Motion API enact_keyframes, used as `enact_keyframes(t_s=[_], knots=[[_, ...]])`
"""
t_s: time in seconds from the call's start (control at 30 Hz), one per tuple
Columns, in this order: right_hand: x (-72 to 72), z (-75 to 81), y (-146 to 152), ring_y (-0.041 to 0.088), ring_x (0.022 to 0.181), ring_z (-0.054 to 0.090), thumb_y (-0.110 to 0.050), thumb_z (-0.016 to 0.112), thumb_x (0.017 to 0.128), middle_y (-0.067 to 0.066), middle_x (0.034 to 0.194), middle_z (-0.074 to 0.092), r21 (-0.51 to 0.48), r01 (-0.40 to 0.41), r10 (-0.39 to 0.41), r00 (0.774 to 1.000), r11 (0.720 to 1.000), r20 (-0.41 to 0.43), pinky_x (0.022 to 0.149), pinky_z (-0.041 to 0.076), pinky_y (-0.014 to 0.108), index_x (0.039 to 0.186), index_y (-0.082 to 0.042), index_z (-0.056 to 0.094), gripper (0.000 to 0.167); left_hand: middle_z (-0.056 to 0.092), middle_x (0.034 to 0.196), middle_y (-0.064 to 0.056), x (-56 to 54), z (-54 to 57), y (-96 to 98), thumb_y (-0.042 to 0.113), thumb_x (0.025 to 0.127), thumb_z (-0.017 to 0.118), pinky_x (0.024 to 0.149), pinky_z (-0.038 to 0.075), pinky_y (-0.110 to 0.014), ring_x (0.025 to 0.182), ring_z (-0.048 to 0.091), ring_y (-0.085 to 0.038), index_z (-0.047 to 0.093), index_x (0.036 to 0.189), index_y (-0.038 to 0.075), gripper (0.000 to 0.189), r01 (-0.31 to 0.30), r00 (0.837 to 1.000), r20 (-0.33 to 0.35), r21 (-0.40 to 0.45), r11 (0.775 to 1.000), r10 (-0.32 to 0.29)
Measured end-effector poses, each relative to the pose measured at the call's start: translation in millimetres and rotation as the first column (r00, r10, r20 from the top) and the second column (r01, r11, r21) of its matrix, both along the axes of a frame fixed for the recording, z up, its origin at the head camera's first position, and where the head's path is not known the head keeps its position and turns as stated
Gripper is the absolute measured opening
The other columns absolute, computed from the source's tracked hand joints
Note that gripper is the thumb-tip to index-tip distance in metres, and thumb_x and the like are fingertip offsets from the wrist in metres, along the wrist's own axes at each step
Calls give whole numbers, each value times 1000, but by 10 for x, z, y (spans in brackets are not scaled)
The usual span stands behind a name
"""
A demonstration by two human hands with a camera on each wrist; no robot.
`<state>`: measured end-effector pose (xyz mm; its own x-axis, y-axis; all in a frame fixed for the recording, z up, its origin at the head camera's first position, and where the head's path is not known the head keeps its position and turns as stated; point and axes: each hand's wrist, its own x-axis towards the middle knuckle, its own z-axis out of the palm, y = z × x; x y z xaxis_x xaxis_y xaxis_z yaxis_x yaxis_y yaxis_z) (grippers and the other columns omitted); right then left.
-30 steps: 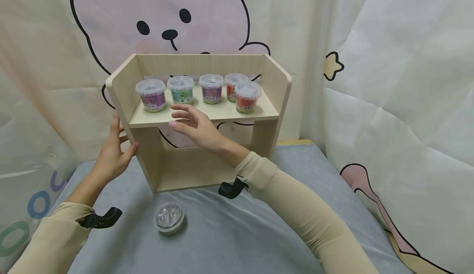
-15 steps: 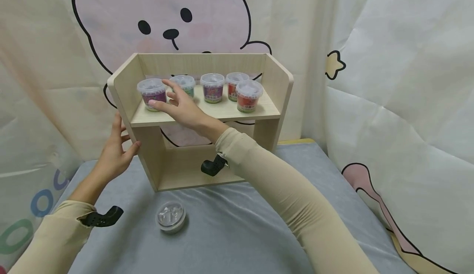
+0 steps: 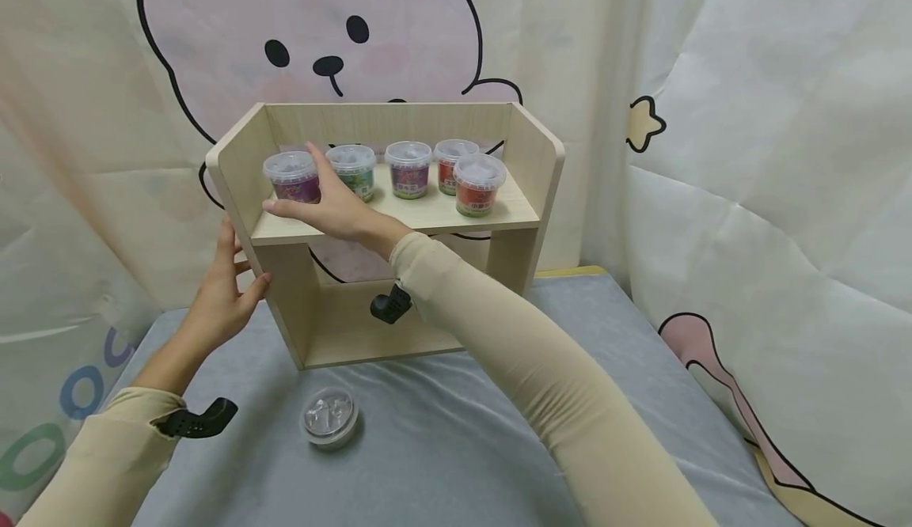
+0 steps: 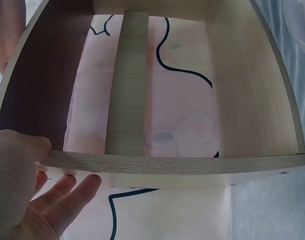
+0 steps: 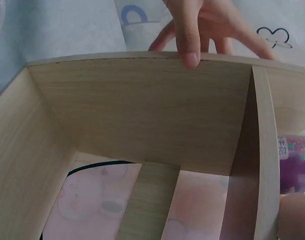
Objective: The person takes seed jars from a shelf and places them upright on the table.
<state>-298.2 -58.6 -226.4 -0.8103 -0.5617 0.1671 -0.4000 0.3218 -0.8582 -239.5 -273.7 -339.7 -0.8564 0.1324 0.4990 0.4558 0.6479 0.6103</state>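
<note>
Clear tub point(image 3: 329, 418): sits on the grey cloth point(image 3: 484, 456) in front of the wooden unit point(image 3: 285, 301); a low-dropping forearm could probably knock it.
Left hand point(image 3: 219, 296): a loosened or sideways hold could shift the unit and rock the cups; thumb on the inner face of the left side panel, fingers outside, pinching its edge.
Right hand point(image 3: 326, 206): an off-centre closing, thumb low and forefinger high, could tip the nearest cup; it reaches over the shelf's front edge, thumb and forefinger straight and widely spread; no closed hold shows, and contact cannot be made out.
Left purple cup point(image 3: 290, 176): upright on the upper shelf near the left panel, thumb before it, forefinger at its right; a leftward push could jam it there.
Teal cup point(image 3: 360, 174): just right of the forefinger; a widening hand could jostle it.
Middle purple cup point(image 3: 409, 171), front red cup point(image 3: 479, 187), rear red cup point(image 3: 446, 169): upright, apart from the hand; a jolted unit seems their main hazard.
</note>
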Motion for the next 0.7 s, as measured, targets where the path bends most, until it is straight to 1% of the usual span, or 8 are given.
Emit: enact_keyframes(t_s=[0.13,0.2,0.27,0.37,0.47,0.53,0.6,0.7], knots=[[-50,2,-23,17,158,16,-44,66,92,-7,172,6,-14,27,-27,999,1000,19,128,22,47,162,-37,-5,100,27,155,-37,1,7,5,-4,95,59,76,51,-74,120,48,-68,-12,162,28,103,7,1000,-2,9,1000,-7],[-69,1,-31,17,158,18,-43,66,93,-6,172,8,-40,35,-34,999,999,25,127,24,45,163,-36,-4,99,28,155,-36,3,12,10,-5,95,59,75,52,-73,120,49,-68,-11,162,27,103,14,1000,-3,16,1000,-14],[-81,-4,-35,17,156,24,-41,66,93,-3,171,13,-62,42,-41,999,997,27,126,28,42,163,-36,-2,98,28,154,-36,4,11,15,-6,94,59,74,52,-73,119,49,-68,-11,162,26,103,18,1000,-9,21,1000,-18],[-88,-11,-28,18,150,37,-38,67,94,4,167,28,-83,49,-47,999,995,26,121,37,38,163,-34,1,96,28,155,-35,-1,14,23,-6,93,60,74,52,-73,119,49,-68,-10,162,25,103,15,1000,-22,12,1000,-15],[-92,-20,-24,18,140,48,-38,67,94,8,157,43,-68,54,-53,998,996,18,115,44,36,163,-33,8,91,27,157,-34,-4,19,27,-6,93,61,75,52,-73,118,49,-69,-9,162,24,103,11,999,-30,5,1000,-11],[-93,-21,-26,16,133,53,-39,68,95,8,151,50,-61,53,-52,998,997,21,111,47,33,163,-31,14,87,26,159,-33,-3,20,26,-6,93,61,75,52,-73,118,49,-69,-9,162,23,103,13,999,-32,7,1000,-13],[-95,-21,-32,13,124,55,-38,67,95,8,142,56,-56,45,-44,999,997,24,106,48,28,163,-27,20,83,25,160,-32,3,18,23,-6,93,61,75,52,-72,117,50,-69,-9,162,23,103,13,999,-33,10,1000,-13],[-96,-21,-44,10,111,56,-37,68,96,5,127,60,-66,40,-37,998,997,41,95,48,21,160,-23,29,77,24,161,-31,10,9,22,-5,93,61,74,53,-72,117,50,-69,-9,163,24,103,11,1000,-29,13,1000,-10]])
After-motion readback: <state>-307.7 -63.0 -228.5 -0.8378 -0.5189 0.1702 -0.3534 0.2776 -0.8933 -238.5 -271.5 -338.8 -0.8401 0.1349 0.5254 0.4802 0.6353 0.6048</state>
